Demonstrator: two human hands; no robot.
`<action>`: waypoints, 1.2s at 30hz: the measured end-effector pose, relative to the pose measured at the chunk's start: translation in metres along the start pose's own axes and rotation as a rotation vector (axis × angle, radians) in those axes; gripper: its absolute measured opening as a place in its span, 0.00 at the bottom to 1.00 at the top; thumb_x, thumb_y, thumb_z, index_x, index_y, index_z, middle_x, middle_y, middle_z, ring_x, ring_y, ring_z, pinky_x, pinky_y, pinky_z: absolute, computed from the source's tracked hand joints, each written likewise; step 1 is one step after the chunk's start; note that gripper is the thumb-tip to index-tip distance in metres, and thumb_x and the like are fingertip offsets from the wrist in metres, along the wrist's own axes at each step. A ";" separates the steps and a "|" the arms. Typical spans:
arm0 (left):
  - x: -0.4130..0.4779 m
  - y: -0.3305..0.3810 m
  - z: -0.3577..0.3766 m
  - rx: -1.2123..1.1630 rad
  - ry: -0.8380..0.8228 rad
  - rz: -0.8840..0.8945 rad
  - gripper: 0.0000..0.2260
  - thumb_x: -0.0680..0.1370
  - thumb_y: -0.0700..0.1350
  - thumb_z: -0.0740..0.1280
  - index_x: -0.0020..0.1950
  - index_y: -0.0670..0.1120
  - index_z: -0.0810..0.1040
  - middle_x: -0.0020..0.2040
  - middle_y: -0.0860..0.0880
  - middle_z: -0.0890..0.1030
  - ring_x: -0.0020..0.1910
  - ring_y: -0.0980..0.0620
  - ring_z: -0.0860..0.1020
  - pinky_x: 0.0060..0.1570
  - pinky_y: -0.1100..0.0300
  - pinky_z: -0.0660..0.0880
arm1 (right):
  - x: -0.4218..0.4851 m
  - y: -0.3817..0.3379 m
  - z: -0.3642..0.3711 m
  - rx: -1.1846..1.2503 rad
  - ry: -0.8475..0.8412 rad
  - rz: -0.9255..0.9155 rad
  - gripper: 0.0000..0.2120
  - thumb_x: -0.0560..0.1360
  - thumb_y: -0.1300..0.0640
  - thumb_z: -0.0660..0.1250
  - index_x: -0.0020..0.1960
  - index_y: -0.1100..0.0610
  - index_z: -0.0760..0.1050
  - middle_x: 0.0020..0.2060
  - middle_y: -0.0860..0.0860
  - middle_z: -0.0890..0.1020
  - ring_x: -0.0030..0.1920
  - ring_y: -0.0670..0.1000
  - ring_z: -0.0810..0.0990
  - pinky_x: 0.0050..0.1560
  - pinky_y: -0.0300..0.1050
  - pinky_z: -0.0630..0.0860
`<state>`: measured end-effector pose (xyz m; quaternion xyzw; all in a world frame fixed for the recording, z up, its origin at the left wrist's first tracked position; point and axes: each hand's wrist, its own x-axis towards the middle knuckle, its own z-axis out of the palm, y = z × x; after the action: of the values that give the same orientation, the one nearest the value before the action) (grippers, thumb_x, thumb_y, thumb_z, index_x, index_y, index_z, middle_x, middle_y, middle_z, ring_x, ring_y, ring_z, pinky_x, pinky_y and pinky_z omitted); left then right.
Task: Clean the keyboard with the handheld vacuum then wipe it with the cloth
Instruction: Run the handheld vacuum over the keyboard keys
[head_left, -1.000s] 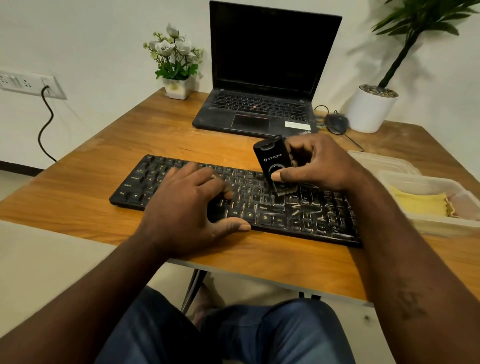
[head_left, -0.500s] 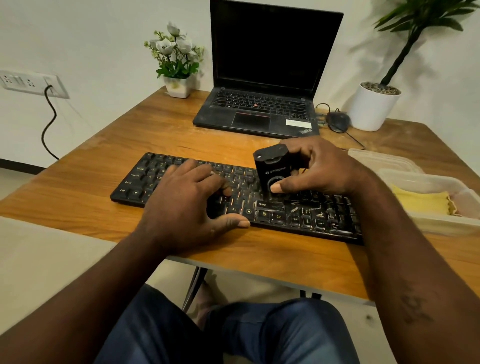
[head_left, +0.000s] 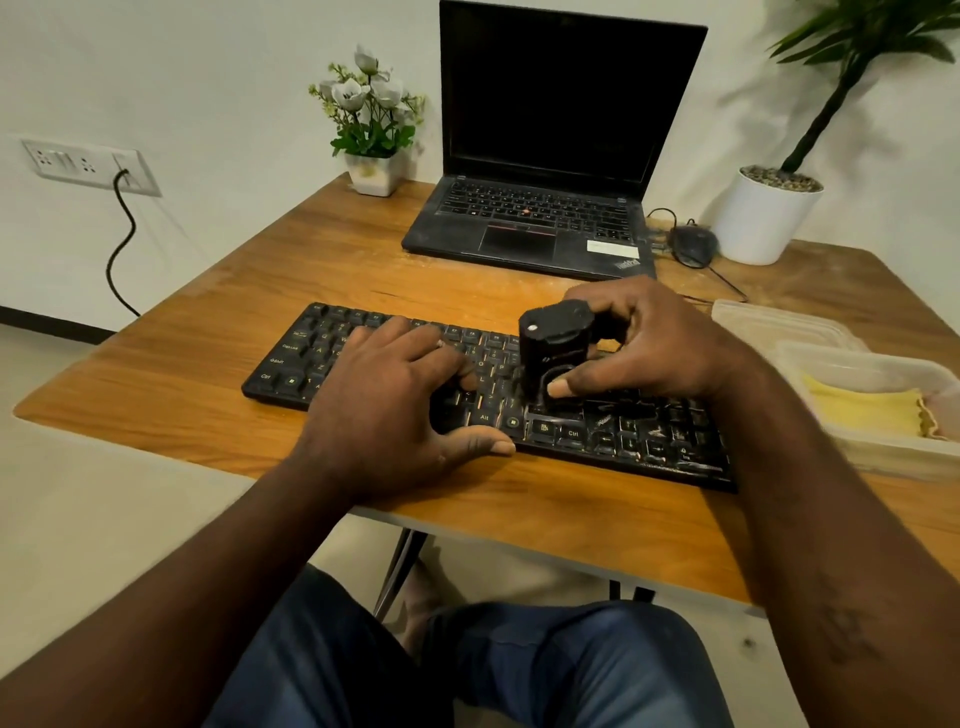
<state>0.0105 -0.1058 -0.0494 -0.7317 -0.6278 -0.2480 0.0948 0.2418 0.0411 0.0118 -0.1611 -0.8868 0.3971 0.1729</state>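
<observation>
Head: cloth (head_left: 862, 410) inside plastic tub (head_left: 896, 456)

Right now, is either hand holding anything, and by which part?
The right hand grips the handheld vacuum round its body; the left hand rests on the keyboard, holding nothing.

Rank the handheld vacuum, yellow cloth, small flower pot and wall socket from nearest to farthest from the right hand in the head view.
1. Handheld vacuum: gripped in the right hand.
2. Yellow cloth: in the tub to its right.
3. Small flower pot: far left corner of the table.
4. Wall socket: on the left wall.
</observation>
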 end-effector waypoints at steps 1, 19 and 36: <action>0.000 0.000 0.000 0.004 -0.003 -0.002 0.34 0.69 0.81 0.59 0.55 0.54 0.80 0.51 0.55 0.78 0.53 0.54 0.71 0.52 0.51 0.70 | 0.003 0.000 0.006 -0.010 -0.013 -0.015 0.15 0.66 0.48 0.80 0.51 0.42 0.82 0.47 0.46 0.85 0.48 0.50 0.84 0.50 0.48 0.80; 0.000 0.001 0.000 0.021 0.008 -0.007 0.33 0.69 0.80 0.59 0.54 0.54 0.80 0.51 0.54 0.78 0.53 0.52 0.72 0.52 0.50 0.71 | 0.006 0.007 0.013 -0.055 0.092 0.024 0.25 0.67 0.45 0.80 0.62 0.48 0.82 0.50 0.55 0.85 0.49 0.59 0.84 0.50 0.60 0.83; -0.004 0.000 0.000 0.111 0.010 -0.025 0.37 0.68 0.82 0.57 0.57 0.53 0.80 0.54 0.52 0.79 0.55 0.50 0.73 0.54 0.49 0.71 | 0.008 0.006 0.014 -0.116 0.244 0.083 0.24 0.68 0.46 0.81 0.62 0.48 0.81 0.51 0.47 0.85 0.52 0.49 0.84 0.53 0.59 0.83</action>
<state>0.0102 -0.1092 -0.0510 -0.7162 -0.6492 -0.2175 0.1351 0.2289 0.0390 0.0000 -0.2544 -0.8732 0.3296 0.2532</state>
